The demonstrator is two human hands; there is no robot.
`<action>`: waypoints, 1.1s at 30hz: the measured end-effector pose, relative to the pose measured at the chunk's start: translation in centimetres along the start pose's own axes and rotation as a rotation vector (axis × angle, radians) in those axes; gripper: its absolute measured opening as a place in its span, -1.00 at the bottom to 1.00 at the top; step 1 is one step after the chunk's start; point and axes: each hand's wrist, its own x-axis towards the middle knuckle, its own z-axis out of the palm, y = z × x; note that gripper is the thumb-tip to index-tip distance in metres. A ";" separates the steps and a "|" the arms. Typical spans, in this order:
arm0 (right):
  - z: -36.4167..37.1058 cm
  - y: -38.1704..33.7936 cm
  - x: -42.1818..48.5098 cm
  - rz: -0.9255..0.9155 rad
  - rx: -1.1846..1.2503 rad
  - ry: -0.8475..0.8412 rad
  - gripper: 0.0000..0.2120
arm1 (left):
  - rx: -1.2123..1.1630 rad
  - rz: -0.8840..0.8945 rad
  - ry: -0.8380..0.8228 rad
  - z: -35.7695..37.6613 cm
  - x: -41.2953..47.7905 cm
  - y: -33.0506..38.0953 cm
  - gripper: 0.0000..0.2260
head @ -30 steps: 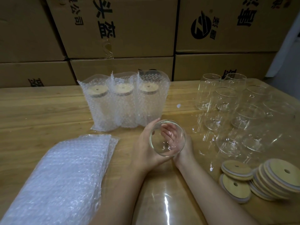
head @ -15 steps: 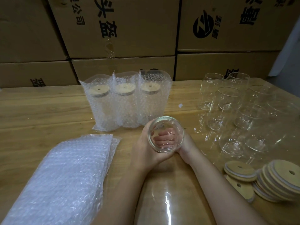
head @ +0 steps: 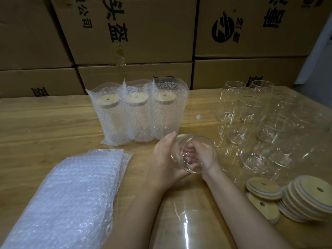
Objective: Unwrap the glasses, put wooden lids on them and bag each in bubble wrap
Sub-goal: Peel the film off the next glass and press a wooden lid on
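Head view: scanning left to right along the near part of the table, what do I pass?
stack of bubble-wrap bags → glass, held up off the table → wooden lids

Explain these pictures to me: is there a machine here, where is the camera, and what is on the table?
No machine here: a person works with bare hands, and a camera worn on their head looks down at them. The left hand and right hand together hold one clear drinking glass, tilted, over the wooden table; the right fingers show through it. Behind it stand three bubble-wrap bags, each with a lidded glass inside. Flat bubble-wrap bags are stacked on the left. On the right stand bare glasses, with wooden lids piled nearer. Cardboard boxes form the backdrop.
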 end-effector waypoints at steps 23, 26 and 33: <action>1.3 -0.4 -2.0 0.226 0.415 -0.297 -0.74 | -0.204 -0.203 0.034 0.2 -0.7 0.8 -0.17; 2.4 1.2 -2.8 0.345 0.588 -0.326 -0.70 | -0.206 -0.148 0.101 0.7 -0.6 0.8 -0.26; 3.2 3.0 -2.7 0.200 0.587 -0.163 -0.67 | -0.286 -0.242 0.088 0.6 -0.3 0.6 -0.35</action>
